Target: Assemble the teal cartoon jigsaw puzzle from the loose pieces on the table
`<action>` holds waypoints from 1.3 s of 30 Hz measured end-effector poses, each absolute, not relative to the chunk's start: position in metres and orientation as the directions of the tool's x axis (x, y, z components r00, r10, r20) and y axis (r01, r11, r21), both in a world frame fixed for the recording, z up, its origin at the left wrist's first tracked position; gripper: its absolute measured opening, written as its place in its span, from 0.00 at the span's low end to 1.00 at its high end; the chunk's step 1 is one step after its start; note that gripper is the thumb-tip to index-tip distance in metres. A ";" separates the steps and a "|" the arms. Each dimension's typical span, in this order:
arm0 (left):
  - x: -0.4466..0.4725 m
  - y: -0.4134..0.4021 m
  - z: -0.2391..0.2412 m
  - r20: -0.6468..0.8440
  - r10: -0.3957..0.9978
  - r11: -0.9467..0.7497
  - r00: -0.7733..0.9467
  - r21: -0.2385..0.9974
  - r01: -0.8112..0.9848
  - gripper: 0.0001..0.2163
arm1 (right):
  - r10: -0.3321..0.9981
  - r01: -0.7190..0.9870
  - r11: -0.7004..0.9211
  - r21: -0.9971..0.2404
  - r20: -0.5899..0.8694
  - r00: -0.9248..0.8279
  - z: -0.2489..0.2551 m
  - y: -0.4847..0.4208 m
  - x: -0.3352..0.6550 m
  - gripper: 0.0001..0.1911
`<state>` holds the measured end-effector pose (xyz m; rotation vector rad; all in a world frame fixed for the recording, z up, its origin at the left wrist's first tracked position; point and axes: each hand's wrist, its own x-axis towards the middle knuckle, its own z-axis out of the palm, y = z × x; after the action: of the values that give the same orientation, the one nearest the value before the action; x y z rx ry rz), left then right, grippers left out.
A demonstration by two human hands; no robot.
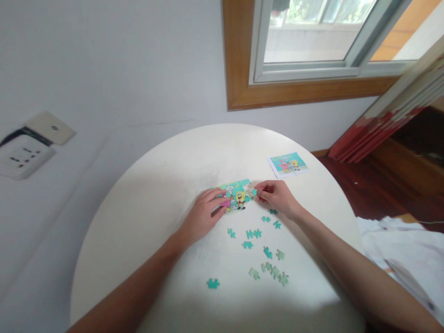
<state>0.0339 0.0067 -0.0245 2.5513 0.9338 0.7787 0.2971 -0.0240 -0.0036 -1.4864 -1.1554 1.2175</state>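
A partly built cartoon jigsaw (239,193) lies on the round white table (166,185). My left hand (204,213) rests flat on the puzzle's left part, fingers stretched out over it. My right hand (277,196) is at the puzzle's right edge, fingertips pinched on a teal puzzle piece (254,192) that touches the assembled part. Several loose teal pieces (267,252) lie scattered on the table in front of the hands, one further off at the near left (212,283).
A small reference picture card (287,164) lies on the table at the far right. A wall with a socket (21,155) is to the left, a wood-framed window (312,55) beyond, a red-hemmed curtain (381,125) and white cloth (405,249) at right.
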 end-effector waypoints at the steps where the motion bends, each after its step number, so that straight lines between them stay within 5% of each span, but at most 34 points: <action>1: 0.034 0.007 -0.025 0.383 0.667 -0.738 0.639 0.456 0.497 0.10 | 0.981 0.116 -0.186 -0.976 -0.178 0.078 -0.002 -0.024 0.297 0.08; 18: 0.033 0.008 -0.026 0.382 0.669 -0.736 0.637 0.456 0.500 0.09 | 0.987 -0.015 -0.157 -0.987 -0.158 0.014 0.004 -0.026 0.301 0.11; 39: 0.033 0.009 -0.027 0.385 0.671 -0.735 0.634 0.463 0.496 0.10 | 0.992 0.172 -0.126 -0.977 -0.119 0.051 -0.007 -0.024 0.308 0.14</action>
<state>0.0330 0.0090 -0.0271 2.5436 0.9365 0.7857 0.3081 -0.0237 -0.0068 -1.4496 -1.2462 1.1815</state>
